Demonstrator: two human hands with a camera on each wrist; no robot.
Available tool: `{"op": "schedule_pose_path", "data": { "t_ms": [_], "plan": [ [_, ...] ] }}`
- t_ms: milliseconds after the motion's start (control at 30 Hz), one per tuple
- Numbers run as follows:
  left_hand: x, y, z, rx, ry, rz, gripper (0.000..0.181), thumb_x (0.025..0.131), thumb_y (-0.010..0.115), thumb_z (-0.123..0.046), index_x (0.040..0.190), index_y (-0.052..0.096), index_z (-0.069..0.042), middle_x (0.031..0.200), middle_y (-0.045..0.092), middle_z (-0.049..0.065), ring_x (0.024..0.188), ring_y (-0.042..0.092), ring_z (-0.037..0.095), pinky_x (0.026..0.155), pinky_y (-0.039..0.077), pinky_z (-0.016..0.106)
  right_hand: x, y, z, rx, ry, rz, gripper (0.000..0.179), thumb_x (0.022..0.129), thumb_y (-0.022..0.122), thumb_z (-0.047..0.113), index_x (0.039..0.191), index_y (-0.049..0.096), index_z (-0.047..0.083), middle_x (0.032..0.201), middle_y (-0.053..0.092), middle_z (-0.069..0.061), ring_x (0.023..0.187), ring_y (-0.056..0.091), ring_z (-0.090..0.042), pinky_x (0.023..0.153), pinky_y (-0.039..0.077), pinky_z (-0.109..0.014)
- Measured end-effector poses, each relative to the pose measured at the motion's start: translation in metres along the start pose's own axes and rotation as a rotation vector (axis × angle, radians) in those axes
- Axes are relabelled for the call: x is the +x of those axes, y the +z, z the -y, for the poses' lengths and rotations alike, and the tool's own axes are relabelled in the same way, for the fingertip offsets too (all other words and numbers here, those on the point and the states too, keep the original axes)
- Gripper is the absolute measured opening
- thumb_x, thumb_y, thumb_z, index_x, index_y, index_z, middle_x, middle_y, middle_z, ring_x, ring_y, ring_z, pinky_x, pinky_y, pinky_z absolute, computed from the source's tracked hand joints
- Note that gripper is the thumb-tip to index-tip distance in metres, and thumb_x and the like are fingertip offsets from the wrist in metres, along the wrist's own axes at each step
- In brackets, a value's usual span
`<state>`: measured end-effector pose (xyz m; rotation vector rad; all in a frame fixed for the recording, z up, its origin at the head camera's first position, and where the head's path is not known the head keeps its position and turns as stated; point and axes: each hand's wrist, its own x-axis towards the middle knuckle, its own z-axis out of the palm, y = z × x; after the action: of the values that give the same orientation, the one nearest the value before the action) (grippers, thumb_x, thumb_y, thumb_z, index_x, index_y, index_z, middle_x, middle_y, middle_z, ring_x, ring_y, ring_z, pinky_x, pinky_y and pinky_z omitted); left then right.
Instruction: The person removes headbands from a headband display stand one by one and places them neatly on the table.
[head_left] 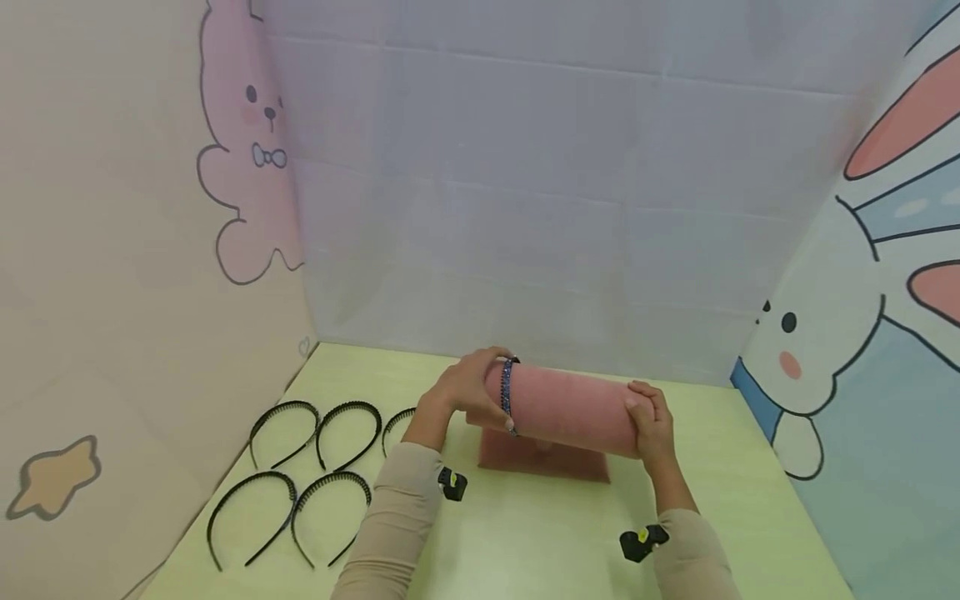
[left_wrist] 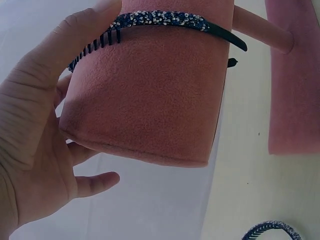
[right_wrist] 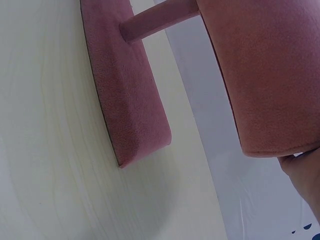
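Note:
A pink plush headband display stand [head_left: 573,406] has a thick horizontal roll on a post [right_wrist: 160,20] above a flat base [right_wrist: 122,95]. Around the roll's left part sits a black toothed headband [left_wrist: 160,18] covered in blue and silver sparkles. My left hand [head_left: 471,385] holds this headband, thumb on its near side and fingers over the far side. In the left wrist view, the headband's tips stick out past the roll's underside. My right hand [head_left: 654,427] grips the roll's right end, thumb in front; most of that hand is out of the right wrist view.
Several more black headbands [head_left: 351,405] lie in two rows on the left of the pale yellow table [head_left: 750,500], one partly behind my left arm. Cloth walls [head_left: 480,208] with cartoon animals close off the back and sides. Small black devices [head_left: 643,542] are worn at both wrists.

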<state>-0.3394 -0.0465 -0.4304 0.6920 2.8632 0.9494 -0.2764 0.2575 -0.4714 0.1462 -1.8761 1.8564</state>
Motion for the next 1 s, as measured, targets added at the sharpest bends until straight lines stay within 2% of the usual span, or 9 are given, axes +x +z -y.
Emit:
{"op": "schedule_pose_path", "data": {
  "t_ms": [67,100,300,433,500,600,767,867,1000],
  "plan": [
    [0.000,0.003,0.001,-0.003,0.001,-0.006,0.103,0.040,0.088,-0.053,0.131,0.042,-0.038,0.122,0.049,-0.008,0.099,0.050,0.015,0.079,0.043,0.040,-0.001,-0.001,0.000,0.007,0.001,-0.002,0.024,0.087,0.048,-0.009,0.110,0.047,-0.016,0.119,0.049,-0.023,0.107,0.046,-0.010,0.091,0.031,-0.019],
    [0.000,0.004,0.001,-0.008,0.002,-0.011,0.103,0.040,0.088,-0.053,0.131,0.042,-0.037,0.122,0.049,-0.007,0.099,0.050,0.015,0.079,0.043,0.041,-0.001,-0.001,0.000,0.011,0.000,0.000,0.024,0.087,0.048,-0.009,0.110,0.046,-0.017,0.118,0.050,-0.022,0.107,0.046,-0.010,0.091,0.031,-0.019],
    [-0.001,0.004,0.013,-0.091,-0.003,-0.016,0.106,0.041,0.089,-0.049,0.134,0.041,-0.033,0.123,0.050,-0.005,0.101,0.051,0.016,0.080,0.044,0.039,-0.001,-0.001,-0.001,0.033,0.010,0.014,0.025,0.088,0.047,-0.008,0.111,0.045,-0.017,0.111,0.056,0.005,0.109,0.044,-0.011,0.091,0.030,-0.019],
    [-0.002,0.003,0.020,-0.184,0.016,-0.007,0.105,0.043,0.091,-0.042,0.134,0.040,-0.031,0.122,0.050,-0.002,0.101,0.052,0.017,0.079,0.045,0.037,-0.001,-0.002,-0.002,0.021,0.005,0.013,0.024,0.088,0.047,-0.008,0.111,0.045,-0.017,0.108,0.056,0.013,0.108,0.045,-0.011,0.090,0.031,-0.018],
    [-0.002,0.003,0.024,-0.223,0.032,-0.003,0.104,0.045,0.092,-0.039,0.134,0.040,-0.031,0.122,0.050,-0.001,0.102,0.052,0.018,0.080,0.046,0.037,0.000,-0.002,-0.002,0.021,0.001,0.010,0.024,0.088,0.047,-0.008,0.111,0.045,-0.017,0.109,0.056,0.010,0.108,0.045,-0.010,0.090,0.031,-0.019],
    [-0.002,0.002,0.029,-0.266,0.047,0.002,0.103,0.046,0.092,-0.037,0.133,0.040,-0.029,0.122,0.051,-0.001,0.103,0.052,0.018,0.080,0.046,0.037,0.000,-0.002,-0.003,0.018,0.001,0.007,0.024,0.088,0.047,-0.008,0.111,0.045,-0.016,0.112,0.056,-0.001,0.106,0.046,-0.009,0.090,0.031,-0.019],
    [-0.003,0.000,0.037,-0.330,0.069,0.014,0.099,0.051,0.091,-0.030,0.134,0.038,-0.026,0.131,0.046,-0.001,0.119,0.045,0.023,0.086,0.044,0.040,-0.001,0.000,-0.003,0.023,0.020,0.013,0.025,0.089,0.047,-0.007,0.113,0.044,-0.015,0.120,0.048,-0.023,0.106,0.045,-0.008,0.089,0.031,-0.020],
    [-0.003,-0.001,0.040,-0.347,0.088,0.013,0.098,0.052,0.090,-0.029,0.134,0.036,-0.024,0.137,0.042,0.002,0.124,0.040,0.027,0.091,0.041,0.043,-0.001,0.000,-0.003,0.018,0.024,0.010,0.025,0.089,0.046,-0.007,0.113,0.045,-0.015,0.122,0.044,-0.027,0.106,0.045,-0.008,0.089,0.031,-0.019],
    [-0.001,-0.001,0.042,-0.350,0.106,0.014,0.098,0.052,0.089,-0.029,0.134,0.035,-0.022,0.139,0.039,0.005,0.126,0.037,0.027,0.095,0.037,0.045,-0.001,-0.001,-0.002,0.003,0.021,0.004,0.025,0.089,0.046,-0.007,0.112,0.045,-0.015,0.118,0.049,-0.021,0.106,0.045,-0.007,0.090,0.031,-0.019]
  ]
}}
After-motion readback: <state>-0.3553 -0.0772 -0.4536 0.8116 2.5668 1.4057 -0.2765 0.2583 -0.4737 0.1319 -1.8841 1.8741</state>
